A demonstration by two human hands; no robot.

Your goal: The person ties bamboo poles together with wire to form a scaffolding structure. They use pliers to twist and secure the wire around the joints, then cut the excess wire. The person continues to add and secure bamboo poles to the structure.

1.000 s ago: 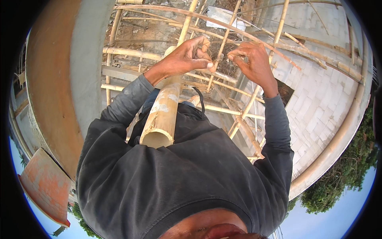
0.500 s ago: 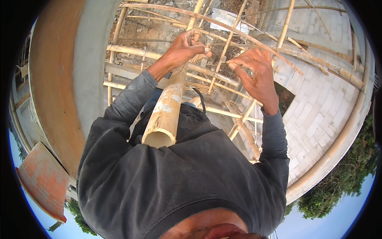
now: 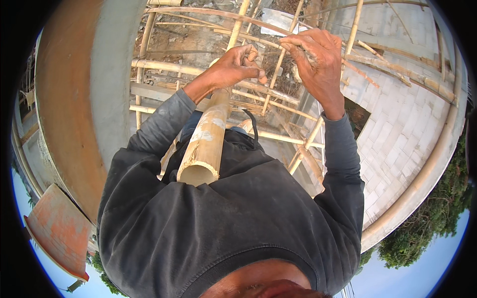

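A thick, cut bamboo pole (image 3: 207, 134) slants away from my chest, its hollow end nearest me and pale patches along its side. Over the far part of that pole is my left hand (image 3: 232, 68), its fingers curled in and the thumb pressed toward them. Any item in that grip is hidden or too thin to name. To the right and a little farther off, my right hand (image 3: 318, 62) is raised, thumb and forefinger tips brought together. What they pinch, if anything, cannot be made out.
Thin bamboo poles (image 3: 278, 74) cross below and ahead as scaffolding over rubble-strewn ground. At left stands a grey and brown wall (image 3: 112, 89); at right, a pale block wall (image 3: 397, 144). An orange, curved piece (image 3: 58, 231) shows at lower left, and a long curved strip (image 3: 213, 11) spans the top.
My right hand has risen, moving farther away from me. My left hand has shifted slightly, staying over the thick bamboo pole with its fingers still curled.
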